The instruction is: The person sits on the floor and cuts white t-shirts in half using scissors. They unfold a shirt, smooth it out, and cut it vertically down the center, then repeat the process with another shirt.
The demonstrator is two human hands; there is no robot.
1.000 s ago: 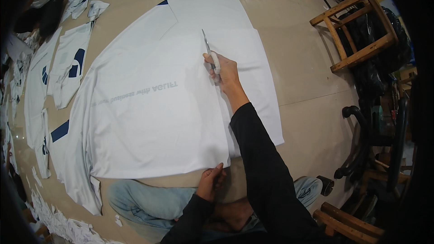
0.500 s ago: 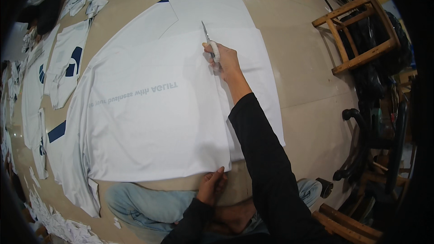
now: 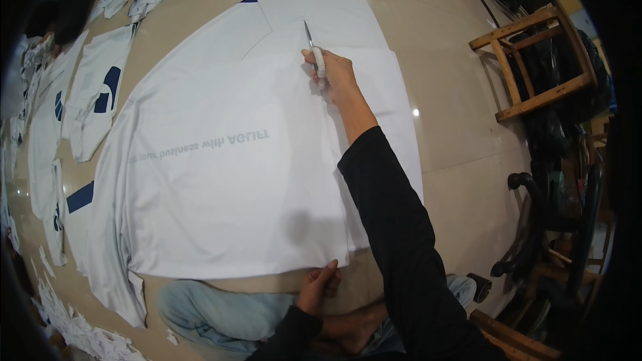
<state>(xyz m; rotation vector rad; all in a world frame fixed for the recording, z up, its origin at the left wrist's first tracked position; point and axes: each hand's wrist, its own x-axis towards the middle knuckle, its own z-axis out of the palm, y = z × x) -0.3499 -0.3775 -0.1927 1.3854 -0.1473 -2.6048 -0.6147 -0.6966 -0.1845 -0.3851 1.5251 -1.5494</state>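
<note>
A large white cloth [image 3: 221,207] with faint grey printing and a navy patch lies spread on the floor before me. Its right part shows a second white layer beneath, reaching farther right. My right hand [image 3: 336,75] is closed around a pair of scissors [image 3: 308,33] with wrapped, pale handles. The blades point away from me over the far part of the cloth and look nearly closed. At the near right corner, my left hand [image 3: 319,286] has curled fingers, its thumb and fingertip pinching the cloth's edge. The exact grip is partly hidden.
White cut pieces with navy shapes [image 3: 100,93] lie at the left, and a heap of scraps [image 3: 80,327] at the lower left. On the right stand a wooden stool [image 3: 535,60] and a black chair base [image 3: 525,190]. My crossed legs [image 3: 221,307] border the cloth's near edge.
My right hand has advanced a little farther away over the cloth with the scissors. My left hand stays at the near corner. The whole view has shifted slightly.
</note>
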